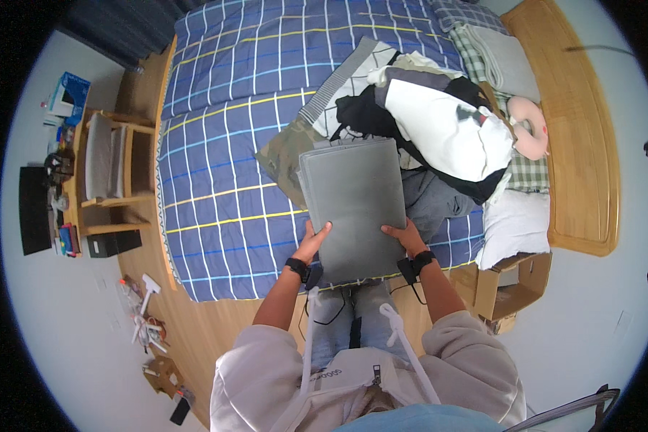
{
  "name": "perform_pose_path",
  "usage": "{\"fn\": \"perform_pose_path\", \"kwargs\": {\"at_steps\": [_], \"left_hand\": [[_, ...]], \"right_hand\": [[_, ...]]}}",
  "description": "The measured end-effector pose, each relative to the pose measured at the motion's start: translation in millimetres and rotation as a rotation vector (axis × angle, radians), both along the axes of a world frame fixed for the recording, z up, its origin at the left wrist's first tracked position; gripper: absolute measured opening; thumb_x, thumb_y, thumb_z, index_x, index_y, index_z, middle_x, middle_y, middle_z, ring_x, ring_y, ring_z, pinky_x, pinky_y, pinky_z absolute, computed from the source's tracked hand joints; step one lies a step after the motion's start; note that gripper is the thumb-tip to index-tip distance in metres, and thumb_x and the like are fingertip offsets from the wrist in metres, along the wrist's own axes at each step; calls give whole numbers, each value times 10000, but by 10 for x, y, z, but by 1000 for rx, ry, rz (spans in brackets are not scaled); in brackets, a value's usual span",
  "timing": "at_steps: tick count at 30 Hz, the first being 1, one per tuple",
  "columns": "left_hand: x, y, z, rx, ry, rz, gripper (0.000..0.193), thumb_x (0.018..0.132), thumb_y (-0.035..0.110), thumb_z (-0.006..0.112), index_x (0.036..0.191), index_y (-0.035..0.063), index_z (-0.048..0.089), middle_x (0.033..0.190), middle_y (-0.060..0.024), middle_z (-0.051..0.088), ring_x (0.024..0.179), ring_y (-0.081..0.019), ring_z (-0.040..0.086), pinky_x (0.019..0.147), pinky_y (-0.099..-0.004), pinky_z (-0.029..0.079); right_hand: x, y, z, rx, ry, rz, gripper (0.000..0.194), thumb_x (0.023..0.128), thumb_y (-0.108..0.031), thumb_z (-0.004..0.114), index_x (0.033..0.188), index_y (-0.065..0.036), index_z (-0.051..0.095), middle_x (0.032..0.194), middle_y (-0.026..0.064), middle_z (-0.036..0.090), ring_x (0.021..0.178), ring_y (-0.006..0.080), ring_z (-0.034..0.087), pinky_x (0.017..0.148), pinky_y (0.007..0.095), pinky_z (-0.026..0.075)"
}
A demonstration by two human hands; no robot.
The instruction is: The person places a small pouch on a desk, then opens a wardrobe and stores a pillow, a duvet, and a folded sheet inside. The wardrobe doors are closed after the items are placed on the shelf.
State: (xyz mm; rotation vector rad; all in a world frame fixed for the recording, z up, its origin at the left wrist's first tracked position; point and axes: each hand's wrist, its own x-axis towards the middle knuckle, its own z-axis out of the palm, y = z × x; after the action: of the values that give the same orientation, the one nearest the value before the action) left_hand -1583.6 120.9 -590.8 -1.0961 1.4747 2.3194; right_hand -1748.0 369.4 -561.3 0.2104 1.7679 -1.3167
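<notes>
My left hand (pixel 311 242) and my right hand (pixel 406 237) grip opposite sides of a flat, folded grey panel (pixel 358 200), thumbs on its upper face. It looks like a folded fabric storage box, though I cannot tell for certain. Layered edges show along its left and far sides. The panel is held at the near edge of the bed, over the checked blue quilt (pixel 221 178). Just beyond it lies a heap of clothes: a white printed garment (pixel 443 124) on top, black cloth below, grey trousers (pixel 437 197) and a camouflage piece (pixel 283 156).
The wooden headboard (pixel 586 140) stands right, beside pillows (pixel 515 224) and a pink neck pillow (pixel 528 127). An open cardboard box (pixel 513 286) sits on the floor near right. Leftward are a wooden chair (pixel 116 159), a desk with a monitor (pixel 34 210), and a white stick-like appliance (pixel 147 302).
</notes>
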Motion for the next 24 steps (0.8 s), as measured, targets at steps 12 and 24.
{"fn": "perform_pose_path", "kwargs": {"at_steps": [12,24], "left_hand": [[-172,415,1031,-49,153,-232,837,890,435,634,1431,7,161,1388,-168,392,1279,-257,380,1067,-366,306],[-733,1319,1646,-74,258,-544,880,872,408,667,1412,-27,125,1366,-210,400,1262,-273,406,1038,-373,355]], "right_hand": [[502,754,806,-185,105,-298,688,718,-227,835,1270,9,498,1172,136,603,1068,250,568,926,371,444],[983,1740,1528,-303,249,-650,574,749,-172,806,1238,-32,539,1138,97,624,1026,219,592,873,352,479]]}}
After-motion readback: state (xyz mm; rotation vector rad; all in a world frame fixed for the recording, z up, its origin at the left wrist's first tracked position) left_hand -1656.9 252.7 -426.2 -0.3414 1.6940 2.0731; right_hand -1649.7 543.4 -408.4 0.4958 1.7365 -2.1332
